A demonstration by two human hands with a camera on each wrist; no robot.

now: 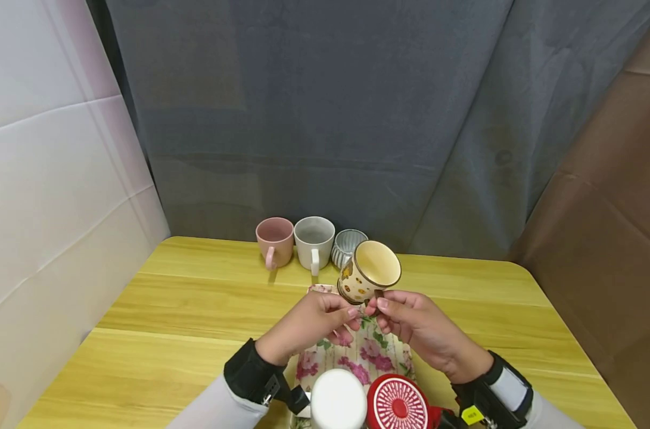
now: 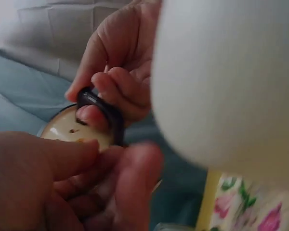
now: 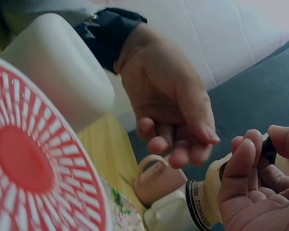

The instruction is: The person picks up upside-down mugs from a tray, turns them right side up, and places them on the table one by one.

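Cream mug with brown leaf print (image 1: 369,272) is held in the air above the floral cloth (image 1: 364,351), over the middle of the desk (image 1: 196,310), tilted so its mouth faces the camera. Right hand (image 1: 423,330) pinches the dark handle (image 2: 98,103), thumb and forefinger clamped on it; the left-wrist view shows a finger through the loop. Left hand (image 1: 308,325) has its fingertips curled against the mug's lower wall, steadying it.

Looks ceramic: stiff, fairly light, glazed so probably slippery, would chip if dropped. Best hold is the handle, or wrapping the body; the thin rim is a poor place.

At the desk's far edge stand a pink mug (image 1: 274,241), a grey-white mug (image 1: 314,241) and a ribbed grey cup (image 1: 348,247) in a row, close together. At the near edge are a white lidded container (image 1: 338,399) and a red-and-white patterned lid (image 1: 398,405).
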